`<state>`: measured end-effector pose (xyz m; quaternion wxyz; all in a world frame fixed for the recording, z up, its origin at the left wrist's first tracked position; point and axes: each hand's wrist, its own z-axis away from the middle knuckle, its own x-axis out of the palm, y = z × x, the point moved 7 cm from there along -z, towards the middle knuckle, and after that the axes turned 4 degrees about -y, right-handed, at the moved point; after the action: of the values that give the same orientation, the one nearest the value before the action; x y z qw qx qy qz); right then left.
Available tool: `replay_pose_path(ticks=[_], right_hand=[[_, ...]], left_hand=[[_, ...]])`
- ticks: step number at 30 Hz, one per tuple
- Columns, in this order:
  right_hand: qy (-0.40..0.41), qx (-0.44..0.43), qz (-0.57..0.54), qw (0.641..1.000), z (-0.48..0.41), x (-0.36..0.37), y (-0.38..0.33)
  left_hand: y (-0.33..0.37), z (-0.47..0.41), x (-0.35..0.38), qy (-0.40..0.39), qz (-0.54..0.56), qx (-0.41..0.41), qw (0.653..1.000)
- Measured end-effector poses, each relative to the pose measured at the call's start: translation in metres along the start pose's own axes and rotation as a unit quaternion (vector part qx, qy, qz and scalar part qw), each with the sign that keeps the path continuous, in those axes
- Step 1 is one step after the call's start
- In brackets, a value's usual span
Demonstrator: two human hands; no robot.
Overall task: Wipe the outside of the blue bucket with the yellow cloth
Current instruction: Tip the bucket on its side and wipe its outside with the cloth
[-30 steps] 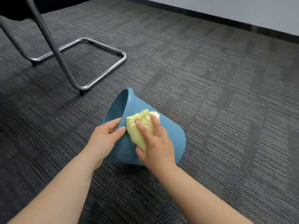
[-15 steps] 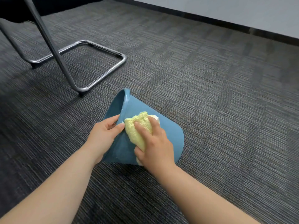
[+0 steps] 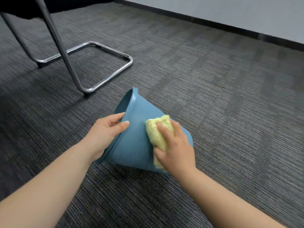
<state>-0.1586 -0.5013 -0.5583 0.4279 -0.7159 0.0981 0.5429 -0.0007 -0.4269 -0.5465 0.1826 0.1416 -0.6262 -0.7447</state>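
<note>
The blue bucket (image 3: pixel 134 145) lies on its side on the carpet floor (image 3: pixel 213 112). Its open mouth points away from me, toward the metal chair frame (image 3: pixel 62 46), and its bottom end is to my right. I think it is laid down like this so that the long outer wall turns up to me and I can reach it without bending around it.

My left grip (image 3: pixel 105 134) is grasping the rim, with the thumb flat on the outside and the fingers hooked over the edge. A round bucket on carpet wants to roll, so this hold keeps it from turning under the pressure, and it can also turn the bucket to bring up a new strip.

My right grip (image 3: pixel 177 147) is clenched around the yellow cloth (image 3: pixel 154 132), which is bunched into a thick pad and pressed on the outer wall near the bottom end. The bunching gives me something firm to push on. The side that touches the carpet is hidden, so I judge it is not wiped yet.
</note>
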Motion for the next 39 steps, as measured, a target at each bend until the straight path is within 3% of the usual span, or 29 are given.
replay_pose_path(ticks=[4, 7, 9, 11, 17, 20, 23, 26, 28, 33, 39], right_hand=[[-0.045, -0.104, 0.051, 0.992, -0.001, 0.005, -0.013], [-0.043, -0.011, 0.072, 0.996, -0.004, -0.003, 0.027], [-0.04, 0.1, 0.02, 0.994, -0.004, -0.01, 0.057], [-0.026, 0.153, -0.018, 0.988, -0.002, -0.013, 0.067], [0.003, -0.008, -0.031, 0.999, 0.007, 0.005, 0.014], [-0.002, -0.029, 0.014, 0.999, 0.008, 0.007, 0.022], [0.005, 0.04, -0.007, 0.999, 0.01, 0.007, 0.051], [0.027, 0.159, -0.106, 0.981, 0.006, 0.007, 0.075], [0.04, 0.183, -0.121, 0.975, 0.006, 0.006, 0.074], [-0.006, 0.015, 0.004, 1.0, 0.014, 0.016, 0.041], [-0.032, 0.178, -0.017, 0.983, 0.001, 0.008, 0.089]], left_hand=[[-0.002, 0.002, -0.003, 0.002, 0.014, -0.008, 1.0], [-0.004, 0.005, 0.001, -0.009, 0.012, -0.011, 1.0], [-0.004, 0.008, 0.004, -0.017, 0.005, -0.013, 1.0], [-0.004, 0.01, 0.005, -0.024, 0.005, -0.009, 1.0], [-0.006, 0.011, -0.007, 0.007, 0.003, -0.005, 1.0], [-0.011, 0.013, -0.013, 0.009, -0.004, -0.012, 1.0], [-0.015, 0.014, -0.016, 0.01, -0.004, -0.015, 1.0], [-0.017, 0.014, -0.016, 0.013, 0.002, -0.015, 1.0], [-0.017, 0.013, -0.017, 0.017, 0.004, -0.016, 1.0], [-0.017, 0.012, -0.023, 0.025, 0.003, -0.012, 1.0], [-0.016, 0.014, -0.021, 0.006, -0.025, 0.016, 1.0]])
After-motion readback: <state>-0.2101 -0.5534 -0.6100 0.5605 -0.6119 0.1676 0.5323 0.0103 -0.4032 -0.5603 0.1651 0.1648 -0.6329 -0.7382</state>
